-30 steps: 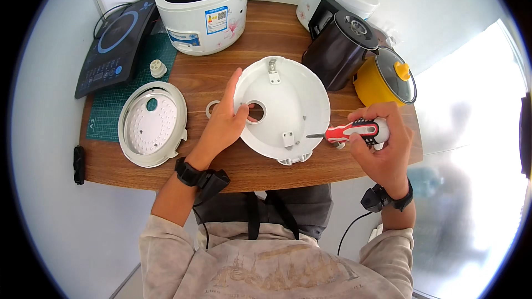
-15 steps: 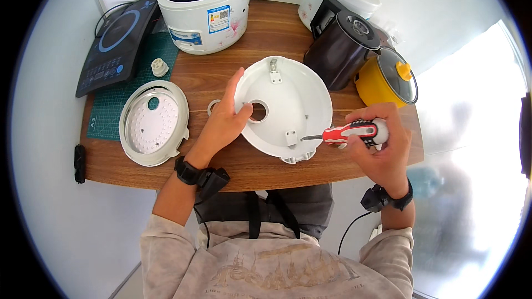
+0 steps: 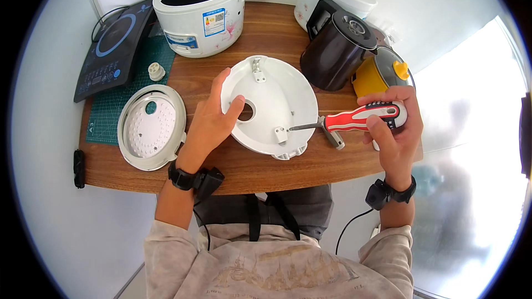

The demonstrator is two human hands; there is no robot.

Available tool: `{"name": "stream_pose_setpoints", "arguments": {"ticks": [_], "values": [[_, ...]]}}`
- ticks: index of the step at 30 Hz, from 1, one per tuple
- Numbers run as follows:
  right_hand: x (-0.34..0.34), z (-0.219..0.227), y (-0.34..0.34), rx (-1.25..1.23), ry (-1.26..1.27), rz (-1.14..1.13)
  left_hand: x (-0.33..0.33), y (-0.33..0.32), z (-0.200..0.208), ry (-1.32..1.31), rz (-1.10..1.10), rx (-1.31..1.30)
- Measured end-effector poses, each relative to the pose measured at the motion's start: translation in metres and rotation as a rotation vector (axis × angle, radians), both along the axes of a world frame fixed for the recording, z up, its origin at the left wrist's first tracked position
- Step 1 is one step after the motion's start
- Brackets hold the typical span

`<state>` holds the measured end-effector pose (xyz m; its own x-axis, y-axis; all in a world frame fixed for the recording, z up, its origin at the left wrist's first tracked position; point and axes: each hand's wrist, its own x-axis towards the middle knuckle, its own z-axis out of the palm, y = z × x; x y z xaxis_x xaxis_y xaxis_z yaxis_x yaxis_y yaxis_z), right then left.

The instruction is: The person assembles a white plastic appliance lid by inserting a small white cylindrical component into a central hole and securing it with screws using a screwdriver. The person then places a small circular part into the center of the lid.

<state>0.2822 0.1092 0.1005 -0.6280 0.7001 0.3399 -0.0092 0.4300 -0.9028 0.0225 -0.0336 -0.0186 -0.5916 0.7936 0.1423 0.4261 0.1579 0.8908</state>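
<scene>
The screwdriver tip has slid leftward onto a small bracket near the front rim of the white round lid [image 3: 271, 105], which lies at the middle of the wooden table [image 3: 266, 27]. An inner plate [image 3: 151, 127] lies near the table's left edge. The left hand [image 3: 210, 121] presses the lid, fingers spread, thumb at its centre hole. The right hand [image 3: 390, 130], by the right edge, grips the red-handled screwdriver [image 3: 354, 119].
</scene>
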Motion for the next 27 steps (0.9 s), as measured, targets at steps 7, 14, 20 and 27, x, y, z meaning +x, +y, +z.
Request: {"name": "stream_pose_setpoints", "arguments": {"ticks": [7,14,20,27], "values": [[-0.008,-0.004,0.004,-0.006,0.055,-0.019,-0.004,-0.002,-0.003,0.134,0.027,-0.104],[-0.009,-0.005,0.012,-0.027,0.102,-0.026,-0.006,-0.007,0.011,0.306,0.194,-0.24],[-0.015,-0.007,0.01,-0.147,0.158,-0.027,-0.012,-0.013,0.015,0.347,0.201,0.015],[-0.031,-0.018,0.007,-0.226,0.213,0.051,-0.004,-0.012,0.018,-0.353,-0.37,0.208]]}}
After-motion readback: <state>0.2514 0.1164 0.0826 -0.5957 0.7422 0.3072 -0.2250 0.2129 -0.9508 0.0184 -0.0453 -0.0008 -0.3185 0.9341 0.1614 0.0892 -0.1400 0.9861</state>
